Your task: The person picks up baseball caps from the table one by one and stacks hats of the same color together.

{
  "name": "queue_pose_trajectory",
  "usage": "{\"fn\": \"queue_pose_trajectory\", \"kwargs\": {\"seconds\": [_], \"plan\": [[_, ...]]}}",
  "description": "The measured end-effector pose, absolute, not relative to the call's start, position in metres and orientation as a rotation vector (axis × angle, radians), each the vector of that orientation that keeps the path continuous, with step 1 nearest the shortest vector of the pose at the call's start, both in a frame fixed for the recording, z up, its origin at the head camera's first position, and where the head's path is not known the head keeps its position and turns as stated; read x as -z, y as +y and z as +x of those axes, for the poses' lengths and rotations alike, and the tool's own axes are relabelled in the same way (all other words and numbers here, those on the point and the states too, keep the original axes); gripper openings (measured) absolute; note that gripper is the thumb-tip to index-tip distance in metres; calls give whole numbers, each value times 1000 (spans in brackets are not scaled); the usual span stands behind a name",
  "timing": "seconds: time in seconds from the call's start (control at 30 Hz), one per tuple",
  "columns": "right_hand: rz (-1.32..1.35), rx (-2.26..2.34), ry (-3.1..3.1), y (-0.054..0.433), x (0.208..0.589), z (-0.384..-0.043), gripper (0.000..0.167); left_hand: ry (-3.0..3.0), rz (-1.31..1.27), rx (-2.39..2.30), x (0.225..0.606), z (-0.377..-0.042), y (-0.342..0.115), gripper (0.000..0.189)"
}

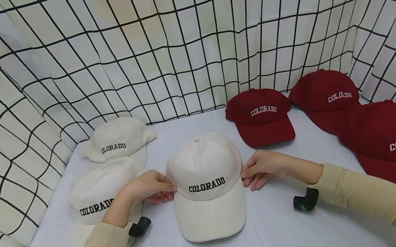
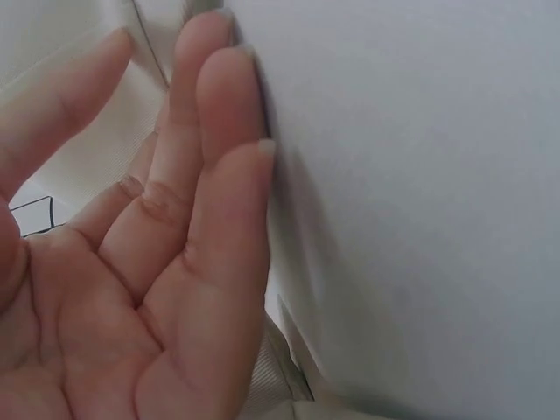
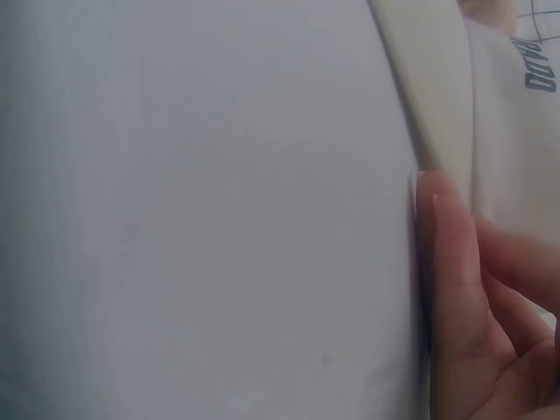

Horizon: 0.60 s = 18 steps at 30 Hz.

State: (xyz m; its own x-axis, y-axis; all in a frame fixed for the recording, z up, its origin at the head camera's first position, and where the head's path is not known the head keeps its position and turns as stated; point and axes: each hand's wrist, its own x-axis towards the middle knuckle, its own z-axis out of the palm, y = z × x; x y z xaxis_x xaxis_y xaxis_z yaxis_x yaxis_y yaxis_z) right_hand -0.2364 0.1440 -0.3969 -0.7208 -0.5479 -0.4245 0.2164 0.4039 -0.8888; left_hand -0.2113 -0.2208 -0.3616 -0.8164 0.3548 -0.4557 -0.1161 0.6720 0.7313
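A cream baseball cap [image 1: 214, 215] with black COLORADO lettering sits upright in the middle of the white surface, brim toward me. At its left side, where brim meets crown, my left hand [image 1: 152, 187] pinches the edge between thumb and fingers. My right hand [image 1: 264, 168] pinches the matching spot on the right side. The left wrist view shows the left palm and fingers [image 2: 232, 210] close up, with cream fabric behind the thumb. In the right wrist view, right fingers [image 3: 459, 271] meet the cap's edge, and part of the lettering shows at top right.
Two more cream caps, a rear one [image 1: 120, 135] and a nearer one [image 1: 92, 188], overlap at left; my left forearm partly covers the nearer. Three dark red caps stand at right: one [image 1: 259, 108], another [image 1: 321, 93] and a front one [image 1: 391, 138]. Grid-patterned cloth walls [image 1: 184, 46] enclose the surface.
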Motion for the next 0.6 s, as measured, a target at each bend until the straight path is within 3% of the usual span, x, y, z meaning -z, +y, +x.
{"fn": "queue_pose_trajectory", "kwargs": {"seconds": [0.6], "plan": [[-281, 1375, 1954, 153, 394, -238, 24, 2353, 180, -1033, 359, -210, -217, 21]]}}
